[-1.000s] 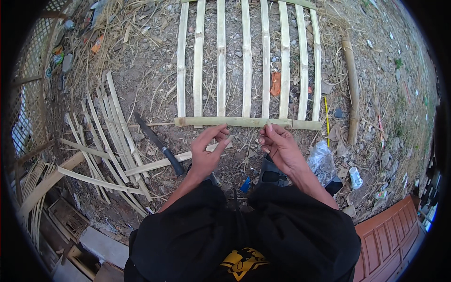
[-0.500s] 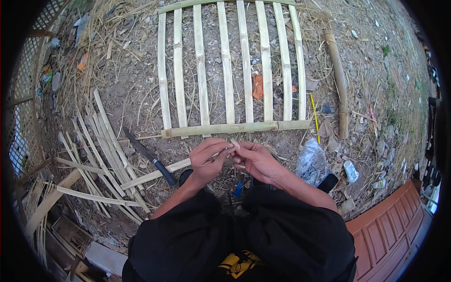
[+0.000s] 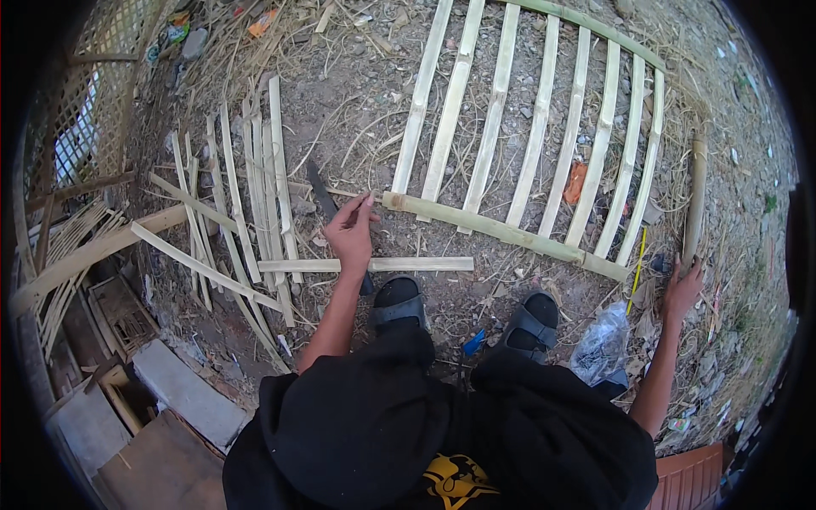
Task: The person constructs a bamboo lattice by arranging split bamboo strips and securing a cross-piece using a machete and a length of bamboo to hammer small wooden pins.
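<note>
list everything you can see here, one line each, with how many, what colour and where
bamboo slat frame: one, pale yellow-green, flat on the dirt ahead
loose bamboo strips: a pile, pale, on the ground to the left
single bamboo strip: one, pale, lying crosswise before the feet
long knife: one, dark, on the ground beside the left hand
bamboo pole: one, tan, far right
clear plastic bag: one, by the right foot
yellow stick: one, thin, right of the frame
lattice panel: one, tan, upper left
sandals: two, dark, on the feet
left hand: at the frame's near left corner
right hand: on the ground by the pole's near end
</note>
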